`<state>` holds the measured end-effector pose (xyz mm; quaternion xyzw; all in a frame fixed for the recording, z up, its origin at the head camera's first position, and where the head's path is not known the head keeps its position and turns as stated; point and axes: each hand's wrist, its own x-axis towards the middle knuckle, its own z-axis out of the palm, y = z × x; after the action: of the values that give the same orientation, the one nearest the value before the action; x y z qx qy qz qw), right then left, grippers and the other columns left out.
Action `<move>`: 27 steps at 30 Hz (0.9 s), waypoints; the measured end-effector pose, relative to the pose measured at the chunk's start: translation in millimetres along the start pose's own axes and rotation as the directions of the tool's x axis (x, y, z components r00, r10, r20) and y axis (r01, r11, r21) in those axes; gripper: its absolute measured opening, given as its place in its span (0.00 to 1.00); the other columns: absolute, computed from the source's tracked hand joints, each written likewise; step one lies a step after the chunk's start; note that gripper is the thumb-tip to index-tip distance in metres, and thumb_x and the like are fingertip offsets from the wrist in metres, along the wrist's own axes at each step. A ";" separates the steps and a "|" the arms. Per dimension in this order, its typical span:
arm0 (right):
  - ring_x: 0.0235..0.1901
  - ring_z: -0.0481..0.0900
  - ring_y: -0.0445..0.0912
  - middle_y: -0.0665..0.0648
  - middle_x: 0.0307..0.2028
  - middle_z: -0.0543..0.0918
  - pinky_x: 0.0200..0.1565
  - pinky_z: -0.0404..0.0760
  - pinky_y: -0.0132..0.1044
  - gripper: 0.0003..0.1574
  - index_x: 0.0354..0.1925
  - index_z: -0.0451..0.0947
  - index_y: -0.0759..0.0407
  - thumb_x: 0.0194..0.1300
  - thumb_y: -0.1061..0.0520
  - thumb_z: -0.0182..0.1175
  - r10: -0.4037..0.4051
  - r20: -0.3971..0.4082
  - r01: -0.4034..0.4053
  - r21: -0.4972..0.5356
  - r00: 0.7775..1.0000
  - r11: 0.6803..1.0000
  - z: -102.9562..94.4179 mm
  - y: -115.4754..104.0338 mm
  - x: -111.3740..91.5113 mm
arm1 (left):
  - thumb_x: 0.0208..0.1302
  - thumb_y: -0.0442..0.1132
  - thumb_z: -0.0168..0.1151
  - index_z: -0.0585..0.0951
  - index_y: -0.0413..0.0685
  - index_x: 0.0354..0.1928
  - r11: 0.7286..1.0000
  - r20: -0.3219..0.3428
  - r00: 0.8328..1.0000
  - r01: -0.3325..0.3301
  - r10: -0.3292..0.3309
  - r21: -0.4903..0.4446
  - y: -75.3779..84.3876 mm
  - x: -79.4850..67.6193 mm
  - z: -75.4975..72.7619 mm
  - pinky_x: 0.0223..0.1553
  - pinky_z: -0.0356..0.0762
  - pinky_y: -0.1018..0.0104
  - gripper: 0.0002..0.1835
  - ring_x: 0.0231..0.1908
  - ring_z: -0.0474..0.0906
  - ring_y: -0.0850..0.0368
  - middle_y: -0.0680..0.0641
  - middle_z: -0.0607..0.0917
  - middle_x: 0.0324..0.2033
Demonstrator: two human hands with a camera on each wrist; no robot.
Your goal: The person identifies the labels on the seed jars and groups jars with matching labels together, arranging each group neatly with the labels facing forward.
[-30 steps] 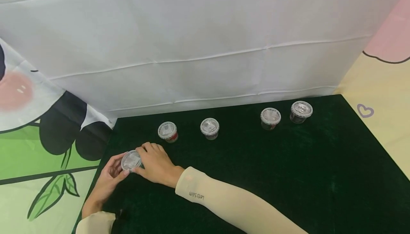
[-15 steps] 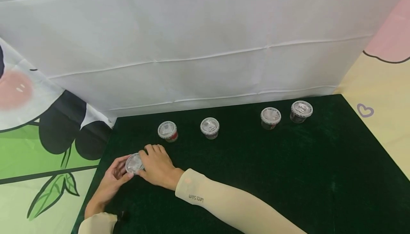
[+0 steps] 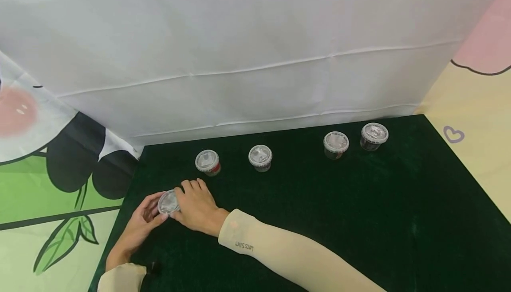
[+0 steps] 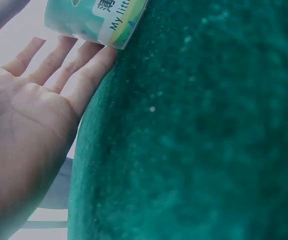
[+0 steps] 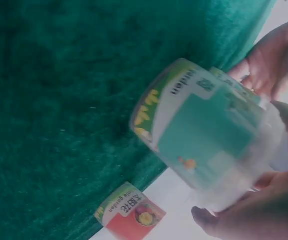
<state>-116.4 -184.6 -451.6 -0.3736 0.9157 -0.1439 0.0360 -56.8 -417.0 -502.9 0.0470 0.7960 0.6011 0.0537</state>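
Observation:
My left hand (image 3: 139, 223) holds a small lidded plastic tub (image 3: 167, 202) at the table's left side, thumb and fingers on opposite sides of its rim. In the left wrist view that tub's green label (image 4: 91, 22) shows above the spread fingers. My right hand (image 3: 199, 207) is right beside it, palm down. The right wrist view shows its fingers gripping the lid end of another tub (image 5: 208, 132), with a green-and-white label. Behind this one, the left-hand tub (image 5: 237, 89) partly shows. From the head view, my right hand hides the tub it grips.
Toward the back of the dark green table (image 3: 299, 212) stand similar lidded tubs: one with a red label (image 3: 208, 162), one near the middle (image 3: 261, 158), and two at right (image 3: 336, 144) (image 3: 374, 136). White cloth (image 3: 247, 96) hangs behind the back edge.
My left hand and its tub have shifted slightly right and toward the near edge, closer against the right hand. The right hand has barely moved. The tubs at the back stay put.

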 end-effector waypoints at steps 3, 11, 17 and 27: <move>0.71 0.70 0.45 0.50 0.70 0.73 0.77 0.64 0.43 0.42 0.75 0.70 0.47 0.73 0.30 0.62 -0.006 0.003 0.006 -0.008 1.000 1.000 -6.2 -0.3 -1.9 | 0.76 0.23 0.56 0.61 0.36 0.76 1.000 -0.008 1.000 -0.029 0.029 -0.005 3.7 -1.6 -0.5 0.56 0.77 0.81 0.30 0.62 0.74 0.78 0.69 0.76 0.65; 0.69 0.72 0.45 0.51 0.69 0.75 0.75 0.67 0.41 0.40 0.75 0.70 0.49 0.75 0.34 0.62 0.000 -0.025 0.002 0.072 1.000 0.997 -21.2 10.3 -9.9 | 0.75 0.19 0.53 0.59 0.30 0.77 0.988 -0.041 0.987 -0.155 0.154 -0.029 18.7 -6.4 -4.9 0.63 0.73 0.79 0.31 0.69 0.73 0.69 0.59 0.75 0.71; 0.67 0.74 0.45 0.52 0.68 0.76 0.72 0.71 0.41 0.37 0.74 0.71 0.52 0.77 0.37 0.61 0.027 -0.064 -0.016 0.176 0.998 0.984 -31.6 24.8 -17.2 | 0.72 0.15 0.52 0.60 0.26 0.75 0.970 -0.068 0.969 -0.240 0.238 -0.028 38.9 -6.8 -2.1 0.68 0.70 0.77 0.31 0.71 0.72 0.67 0.53 0.75 0.73; 0.69 0.74 0.47 0.55 0.71 0.74 0.72 0.71 0.44 0.36 0.75 0.69 0.54 0.79 0.40 0.60 0.059 -0.079 -0.033 0.294 0.995 0.955 -45.1 46.9 -34.8 | 0.70 0.14 0.54 0.64 0.27 0.74 0.956 -0.064 0.955 -0.286 0.290 0.067 74.0 -3.3 19.1 0.68 0.66 0.80 0.31 0.71 0.71 0.66 0.53 0.76 0.72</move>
<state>-130.8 -117.9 -423.6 -0.3362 0.8934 -0.2929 0.0544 -50.1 -379.1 -436.8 0.1418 0.7988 0.5810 -0.0650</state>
